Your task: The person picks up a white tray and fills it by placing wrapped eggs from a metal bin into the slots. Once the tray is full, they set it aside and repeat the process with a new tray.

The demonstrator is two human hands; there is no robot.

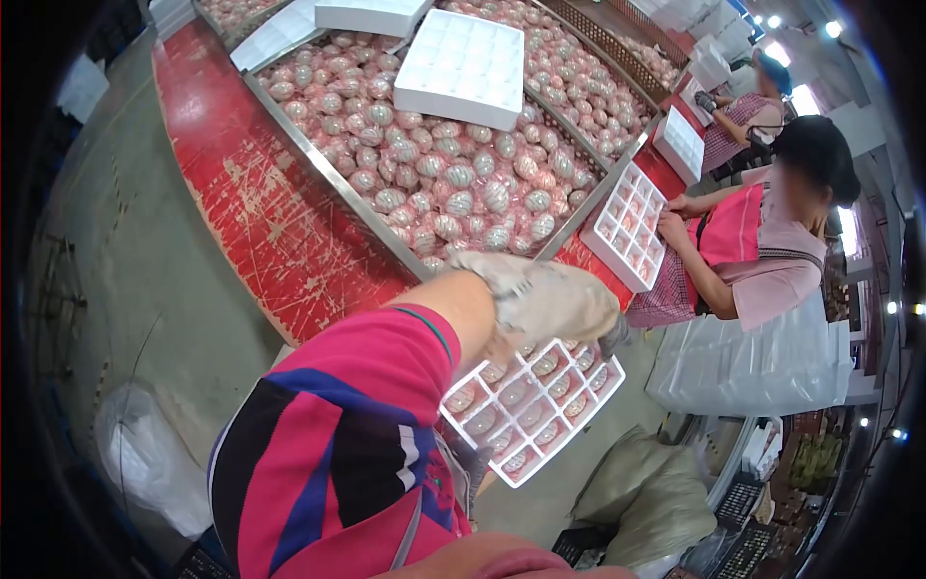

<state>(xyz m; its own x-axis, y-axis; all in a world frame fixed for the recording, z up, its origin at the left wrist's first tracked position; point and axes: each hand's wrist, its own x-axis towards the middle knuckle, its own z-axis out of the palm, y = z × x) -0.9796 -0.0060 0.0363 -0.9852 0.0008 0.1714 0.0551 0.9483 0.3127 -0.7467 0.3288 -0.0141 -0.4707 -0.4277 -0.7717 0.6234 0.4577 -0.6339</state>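
My left arm, in a pink, black and blue sleeve with a beige cover over the forearm, reaches across the view. At its end, my left hand (614, 335) in a grey glove is at the far corner of a white foam tray (494, 459), seemingly gripping its edge; its fingers are mostly hidden. The tray is tilted above the floor, and wrapped eggs (531, 413) sit in its square compartments. A grey patch by the tray's near edge may be my right hand (475, 463), largely hidden by the sleeve, its fingers not readable.
A metal-edged bin (328, 188) of wrapped eggs stands on a worn red table (241, 193). A white foam tray (458, 68) lies on the eggs. One co-worker (762, 232) handles another tray (627, 227); a second works farther back. Sacks (641, 492) and stacked foam (752, 362) stand nearby.
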